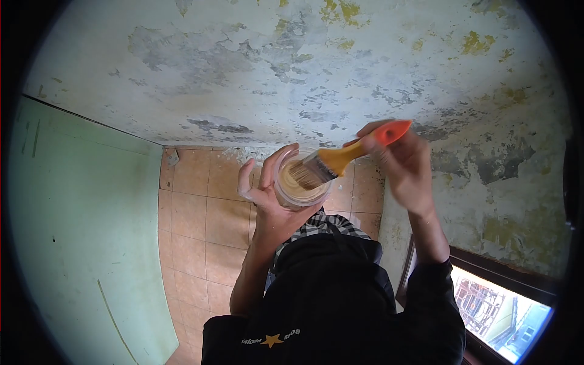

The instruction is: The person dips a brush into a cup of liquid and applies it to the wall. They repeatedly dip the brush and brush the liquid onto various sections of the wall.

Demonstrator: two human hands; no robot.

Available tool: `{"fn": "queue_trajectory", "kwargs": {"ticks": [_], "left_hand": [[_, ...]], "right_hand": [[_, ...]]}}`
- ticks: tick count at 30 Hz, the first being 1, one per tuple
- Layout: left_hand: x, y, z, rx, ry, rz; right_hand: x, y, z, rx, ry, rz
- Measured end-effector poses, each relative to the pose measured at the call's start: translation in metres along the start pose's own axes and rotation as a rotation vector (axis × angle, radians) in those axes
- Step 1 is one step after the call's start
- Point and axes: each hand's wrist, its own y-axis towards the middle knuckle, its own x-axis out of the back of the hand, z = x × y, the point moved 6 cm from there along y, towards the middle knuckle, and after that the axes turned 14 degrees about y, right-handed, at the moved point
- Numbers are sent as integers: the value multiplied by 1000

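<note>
My left hand [277, 204] is wrapped around a clear round tub [280, 182], with its thumb and fingers along the rim. Inside it is a cream-coloured, paint-like substance [294, 188]. A paintbrush [342, 161] with a yellow handle and an orange end is gripped in my right hand [404, 164]. Its bristles point down and left, over the tub's mouth, and overlap the cream contents in this view. Some of the right-hand fingers are hidden behind the handle.
Ahead stands a wall [243, 79] with peeling white paint and grey and yellow patches. A pale green panel [91, 213] rises on the left. Orange tiles [194, 225] cover the floor, with flakes along the wall's foot. A dark-framed window [499, 304] is at lower right.
</note>
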Motion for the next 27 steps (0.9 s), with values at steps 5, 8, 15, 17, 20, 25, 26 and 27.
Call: {"fn": "queue_trajectory", "kwargs": {"ticks": [5, 8, 15, 17, 20, 25, 26, 27], "left_hand": [[-5, -2, -7, -68, -20, -22], [-4, 0, -15, -94, -20, -31], [-6, 3, -14, -99, -17, -38], [-7, 3, -10, -81, -33, -32], [-10, 6, -6, -55, -67, -22], [-16, 11, -7, -57, -87, -15], [-17, 12, -9, -44, -85, -4], [-18, 13, -9, -33, -83, 7]], "right_hand": [[-42, -15, 2, 289, -632, 347], [-49, -18, -9, 360, -740, 418], [-52, -16, -1, 408, -795, 413], [-50, -11, 9, 387, -766, 382], [-44, -6, 29, 356, -689, 336], [-22, -2, 56, 359, -516, 209], [-18, -3, 63, 375, -450, 183], [-17, -3, 70, 402, -456, 194]]}}
